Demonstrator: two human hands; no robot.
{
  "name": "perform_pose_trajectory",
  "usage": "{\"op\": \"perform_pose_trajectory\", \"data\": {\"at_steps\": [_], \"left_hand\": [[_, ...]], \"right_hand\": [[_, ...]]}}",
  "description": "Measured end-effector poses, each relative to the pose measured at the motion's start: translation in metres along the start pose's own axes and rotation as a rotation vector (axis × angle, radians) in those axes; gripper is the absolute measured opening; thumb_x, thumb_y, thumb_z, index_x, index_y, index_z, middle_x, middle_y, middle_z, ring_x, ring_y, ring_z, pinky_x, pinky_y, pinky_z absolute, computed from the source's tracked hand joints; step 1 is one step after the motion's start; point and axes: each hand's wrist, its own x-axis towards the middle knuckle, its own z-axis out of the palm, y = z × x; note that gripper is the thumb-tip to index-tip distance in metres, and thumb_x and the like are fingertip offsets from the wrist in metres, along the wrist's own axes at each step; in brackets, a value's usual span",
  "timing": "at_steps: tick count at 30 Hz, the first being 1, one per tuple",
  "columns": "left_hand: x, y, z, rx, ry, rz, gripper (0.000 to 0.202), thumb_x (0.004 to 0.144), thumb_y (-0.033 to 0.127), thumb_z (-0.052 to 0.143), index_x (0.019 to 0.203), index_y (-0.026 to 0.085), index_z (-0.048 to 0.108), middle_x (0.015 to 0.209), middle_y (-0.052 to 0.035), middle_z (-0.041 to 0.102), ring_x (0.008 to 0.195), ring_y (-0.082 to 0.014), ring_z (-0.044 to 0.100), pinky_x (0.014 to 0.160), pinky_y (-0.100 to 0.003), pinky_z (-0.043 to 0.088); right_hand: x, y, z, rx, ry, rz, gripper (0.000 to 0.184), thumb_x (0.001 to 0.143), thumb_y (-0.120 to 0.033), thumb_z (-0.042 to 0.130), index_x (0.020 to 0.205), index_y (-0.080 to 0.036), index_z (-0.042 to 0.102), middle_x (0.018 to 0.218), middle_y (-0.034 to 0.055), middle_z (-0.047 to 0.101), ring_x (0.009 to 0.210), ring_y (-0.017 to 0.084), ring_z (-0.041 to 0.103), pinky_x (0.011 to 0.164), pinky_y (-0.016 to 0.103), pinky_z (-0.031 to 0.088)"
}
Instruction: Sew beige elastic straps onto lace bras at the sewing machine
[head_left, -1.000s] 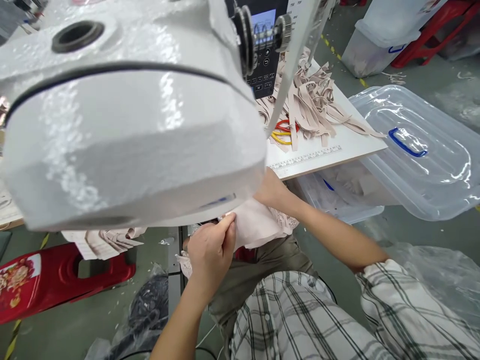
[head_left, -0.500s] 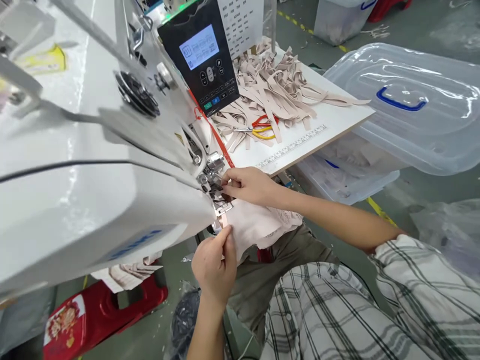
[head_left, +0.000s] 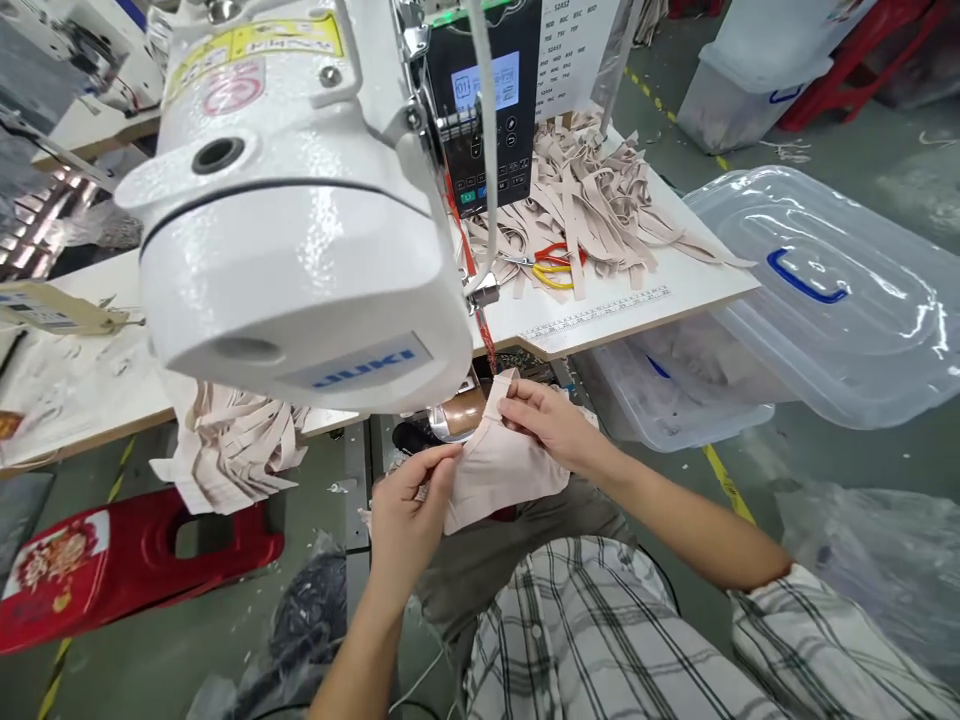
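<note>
A pale pink fabric piece (head_left: pixel 510 475) hangs between my two hands, over my lap and in front of the sewing machine (head_left: pixel 315 270). My left hand (head_left: pixel 411 505) pinches its left edge between thumb and fingertips. With thumb and fingers closed, my right hand (head_left: pixel 551 420) grips the cloth near its upper corner, where a narrow strip or folded edge sticks up. Just beyond the cloth is the machine's lower arm (head_left: pixel 461 412), partly covered by the machine head. A red ribbon (head_left: pixel 484 330) hangs down behind the fabric. The needle area is hidden from view.
A pile of pale pink strips (head_left: pixel 600 200) lies on the white table (head_left: pixel 581 325), with red-and-yellow-handled snips (head_left: pixel 553 265). A control panel (head_left: pixel 487 120) stands behind the machine. Clear plastic bins (head_left: pixel 817 300) are at right; more cut strips (head_left: pixel 232 450) hang at left above a red stool (head_left: pixel 142 560).
The fabric has come away from the machine's presser area towards me, held in both hands. The view has shifted, so the machine head now appears more from the front.
</note>
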Motion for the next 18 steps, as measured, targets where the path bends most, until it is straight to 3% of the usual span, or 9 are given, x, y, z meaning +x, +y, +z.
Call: {"op": "perform_pose_trajectory", "data": {"at_steps": [4, 6, 9, 11, 13, 15, 18], "left_hand": [[-0.005, 0.003, 0.0, 0.169, -0.013, 0.15, 0.023, 0.095, 0.032, 0.054, 0.103, 0.019, 0.072, 0.086, -0.0042, 0.076, 0.073, -0.0179, 0.069, 0.063, -0.027, 0.054], [-0.007, 0.006, 0.004, 0.29, 0.011, 0.303, 0.032, 0.092, 0.04, 0.06, 0.111, 0.015, 0.068, 0.094, -0.0091, 0.074, 0.085, -0.023, 0.069, 0.073, -0.033, 0.055], [-0.007, 0.009, 0.013, 0.399, -0.022, 0.504, 0.04, 0.089, 0.043, 0.063, 0.115, 0.012, 0.064, 0.098, -0.0118, 0.072, 0.092, -0.0261, 0.065, 0.085, -0.041, 0.052], [-0.007, 0.007, 0.019, 0.418, -0.09, 0.6, 0.02, 0.092, 0.03, 0.056, 0.101, 0.016, 0.067, 0.08, -0.0053, 0.07, 0.077, -0.0213, 0.062, 0.082, -0.038, 0.05], [-0.007, 0.003, 0.022, 0.429, -0.1, 0.662, 0.018, 0.092, 0.019, 0.05, 0.083, 0.019, 0.065, 0.062, -0.0005, 0.061, 0.062, -0.0179, 0.054, 0.068, -0.033, 0.047], [-0.008, -0.002, 0.022, 0.442, -0.056, 0.69, 0.024, 0.092, 0.014, 0.048, 0.074, 0.02, 0.063, 0.058, 0.0003, 0.056, 0.058, -0.0171, 0.048, 0.059, -0.032, 0.041], [-0.012, -0.007, 0.02, 0.443, 0.029, 0.709, 0.022, 0.094, 0.013, 0.049, 0.079, 0.019, 0.063, 0.059, 0.0006, 0.055, 0.059, -0.0166, 0.048, 0.061, -0.031, 0.04]], "right_hand": [[-0.017, 0.004, 0.001, -0.042, -0.016, -0.069, 0.035, 0.083, -0.054, 0.069, 0.086, -0.02, 0.059, 0.072, -0.003, 0.056, 0.063, 0.011, 0.05, 0.059, 0.024, 0.04], [-0.029, 0.006, 0.001, -0.242, -0.016, -0.234, 0.031, 0.089, -0.051, 0.064, 0.088, -0.02, 0.064, 0.078, -0.0003, 0.062, 0.071, 0.014, 0.057, 0.065, 0.026, 0.045], [-0.047, 0.01, 0.001, -0.605, -0.067, -0.637, 0.027, 0.099, -0.041, 0.054, 0.087, -0.022, 0.069, 0.079, 0.001, 0.067, 0.073, 0.015, 0.063, 0.068, 0.028, 0.049], [-0.055, 0.014, -0.001, -0.755, -0.109, -0.936, 0.018, 0.099, -0.03, 0.055, 0.089, -0.023, 0.069, 0.075, 0.001, 0.069, 0.07, 0.015, 0.064, 0.066, 0.028, 0.051], [-0.06, 0.019, -0.004, -0.839, -0.124, -1.157, 0.008, 0.093, -0.019, 0.063, 0.092, -0.023, 0.07, 0.073, 0.0005, 0.071, 0.071, 0.015, 0.066, 0.064, 0.027, 0.054], [-0.061, 0.021, -0.007, -0.901, -0.123, -1.266, 0.013, 0.084, -0.011, 0.072, 0.092, -0.021, 0.072, 0.072, -0.0002, 0.072, 0.074, 0.015, 0.067, 0.066, 0.026, 0.056], [-0.062, 0.021, -0.007, -0.939, -0.143, -1.309, 0.019, 0.078, -0.008, 0.077, 0.09, -0.022, 0.073, 0.073, -0.0014, 0.073, 0.075, 0.015, 0.069, 0.072, 0.026, 0.06]]}}
